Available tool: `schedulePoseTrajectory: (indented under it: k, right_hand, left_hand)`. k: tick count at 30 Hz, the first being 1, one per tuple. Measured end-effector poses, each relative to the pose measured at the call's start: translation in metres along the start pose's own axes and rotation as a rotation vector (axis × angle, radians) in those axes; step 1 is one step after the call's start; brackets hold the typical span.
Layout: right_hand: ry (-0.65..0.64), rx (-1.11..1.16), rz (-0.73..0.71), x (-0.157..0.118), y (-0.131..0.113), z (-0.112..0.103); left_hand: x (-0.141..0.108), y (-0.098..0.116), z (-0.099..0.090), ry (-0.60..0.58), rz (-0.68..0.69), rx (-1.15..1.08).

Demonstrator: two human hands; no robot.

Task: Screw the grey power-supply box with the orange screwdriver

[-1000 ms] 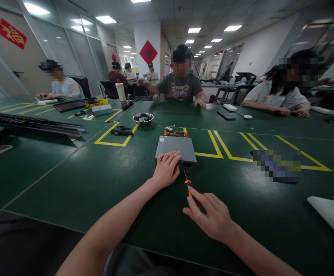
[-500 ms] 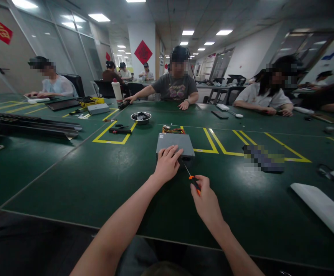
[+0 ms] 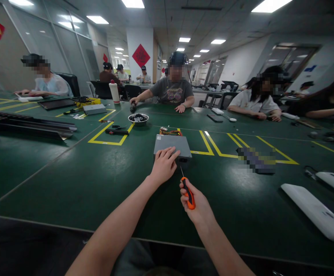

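Observation:
A grey metal computer power supply [image 3: 171, 143] lies flat on the green table, its power socket facing me. Out of its far side comes a bundle of coloured cables [image 3: 169, 132]. My left hand [image 3: 164, 163] rests on the top near the front edge, fingers stretched out and slightly apart. Just in front of the box, my right hand [image 3: 197, 203] is closed around the orange and black handle of a screwdriver [image 3: 189, 193]. Its thin shaft points away from me towards the socket side. Whether the tip touches the box, I cannot tell.
Beyond the box stands a metal bowl [image 3: 138, 119] of small dark parts. A black tool [image 3: 116, 131] lies inside yellow tape. White devices [image 3: 313, 211] and a blurred dark item [image 3: 256, 160] are to the right. Metal rails [image 3: 25, 124] lie left. People sit around the table.
My right hand has swung left and turned, so the screwdriver now stands straighter in front of the box and more of its handle shows. My left hand stays on the power supply.

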State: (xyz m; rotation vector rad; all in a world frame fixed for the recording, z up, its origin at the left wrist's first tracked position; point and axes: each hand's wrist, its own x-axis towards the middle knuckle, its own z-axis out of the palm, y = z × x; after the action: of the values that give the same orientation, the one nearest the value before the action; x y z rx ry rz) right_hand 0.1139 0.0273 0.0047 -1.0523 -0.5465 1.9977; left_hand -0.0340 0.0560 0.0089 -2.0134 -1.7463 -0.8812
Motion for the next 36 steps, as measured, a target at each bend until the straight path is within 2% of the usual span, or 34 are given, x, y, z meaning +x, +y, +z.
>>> schedulePoseTrajectory:
  k: [5, 11, 15, 20, 29, 36]
  right_hand:
    - [-0.027, 0.054, 0.105, 0.0, -0.001, 0.003]
    - [-0.061, 0.099, 0.073, -0.001, -0.005, 0.003]
    - [-0.077, 0.143, 0.097, -0.005, 0.001, 0.003]
    - [-0.092, 0.161, 0.12, -0.003, 0.015, 0.006]
    - [-0.084, 0.155, 0.046, 0.003, 0.024, 0.007]
    - [-0.165, 0.176, 0.124, -0.004, 0.022, 0.01]
  left_hand:
    - [0.001, 0.001, 0.004, 0.007, -0.008, 0.01]
    - [-0.003, 0.0, 0.0, 0.001, -0.005, 0.007]
    - [-0.006, 0.001, -0.002, 0.002, -0.013, 0.0]
    - [-0.007, 0.001, 0.003, 0.023, -0.029, -0.001]
    - [-0.008, -0.002, 0.009, 0.049, -0.026, 0.01]
    - [-0.008, -0.003, 0.013, 0.066, -0.033, 0.022]
